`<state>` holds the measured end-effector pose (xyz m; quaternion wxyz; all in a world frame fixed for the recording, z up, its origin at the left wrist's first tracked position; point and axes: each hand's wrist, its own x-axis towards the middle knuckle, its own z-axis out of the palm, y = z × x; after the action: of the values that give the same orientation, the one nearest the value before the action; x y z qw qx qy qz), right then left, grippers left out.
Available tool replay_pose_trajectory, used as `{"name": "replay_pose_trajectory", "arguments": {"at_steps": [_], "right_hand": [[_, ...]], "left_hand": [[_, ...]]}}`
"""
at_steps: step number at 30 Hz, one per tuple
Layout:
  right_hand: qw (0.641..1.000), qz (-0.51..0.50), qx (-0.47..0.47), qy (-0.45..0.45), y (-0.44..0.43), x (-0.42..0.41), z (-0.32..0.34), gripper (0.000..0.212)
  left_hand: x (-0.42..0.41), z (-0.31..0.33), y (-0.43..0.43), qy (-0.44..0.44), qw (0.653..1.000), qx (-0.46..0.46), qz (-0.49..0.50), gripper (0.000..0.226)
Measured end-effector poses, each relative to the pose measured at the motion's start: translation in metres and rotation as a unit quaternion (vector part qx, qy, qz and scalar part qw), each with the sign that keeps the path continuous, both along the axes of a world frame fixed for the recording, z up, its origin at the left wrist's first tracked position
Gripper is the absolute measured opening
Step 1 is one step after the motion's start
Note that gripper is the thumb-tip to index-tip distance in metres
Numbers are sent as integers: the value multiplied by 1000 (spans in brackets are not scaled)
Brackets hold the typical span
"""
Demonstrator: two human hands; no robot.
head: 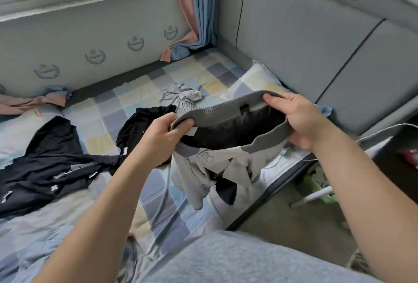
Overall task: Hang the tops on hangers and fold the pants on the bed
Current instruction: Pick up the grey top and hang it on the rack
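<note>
A grey garment with a dark lining is held up over the bed, just right of the centre of the view. Its ribbed band is stretched open between the two hands. The band's end at 9 o'clock is pinched by the left hand, and the end at 3 o'clock is gripped by the right hand, fingers curled over the rib. The rest of the cloth hangs below, bunched and twisted.

Whether the band is a waistband or a hem cannot be told, so the piece could be sorted wrongly, hung when it should be folded. No hanger is seen. If the garment is laid down as it hangs, the twist would be folded in and creases set.

The loose end dangles near the bed's edge towards 5 o'clock, so it could slide to the floor if let go. A black top lies at 9 o'clock and a second black piece lies just behind the left hand, where it could be snagged and dragged along.
</note>
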<state>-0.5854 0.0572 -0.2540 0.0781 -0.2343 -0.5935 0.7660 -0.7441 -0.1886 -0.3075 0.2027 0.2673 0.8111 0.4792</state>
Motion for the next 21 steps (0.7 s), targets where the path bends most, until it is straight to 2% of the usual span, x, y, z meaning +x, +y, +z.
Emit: {"name": "replay_pose_trajectory", "arguments": {"at_steps": [2,5,7,8,9,11,14,18,21], "right_hand": [[1000,-25,0,2,-25,19,2,18],[997,-50,51,-14,-65,47,-1,10],[992,-70,98,-24,-86,69,-5,23],[986,-77,140,-46,-94,81,-7,32],[973,-84,199,-84,-103,95,-7,39],[921,-92,327,-190,-120,124,-11,45],[840,-123,426,-314,-143,167,-18,45],[757,-214,458,-414,-168,228,-32,26],[746,-343,395,-412,-182,294,-35,30]], "left_hand": [[2,5,-8,3,997,-15,-79,47],[12,7,-18,34,975,-97,-195,23],[22,5,-20,64,969,-103,-217,5],[28,6,-21,84,970,-85,-210,6],[34,7,-21,100,973,-62,-197,11],[51,9,-21,121,975,-26,-185,9],[87,13,-20,131,970,21,-206,24],[127,19,-9,105,966,51,-232,32],[154,17,4,91,962,60,-249,28]]}}
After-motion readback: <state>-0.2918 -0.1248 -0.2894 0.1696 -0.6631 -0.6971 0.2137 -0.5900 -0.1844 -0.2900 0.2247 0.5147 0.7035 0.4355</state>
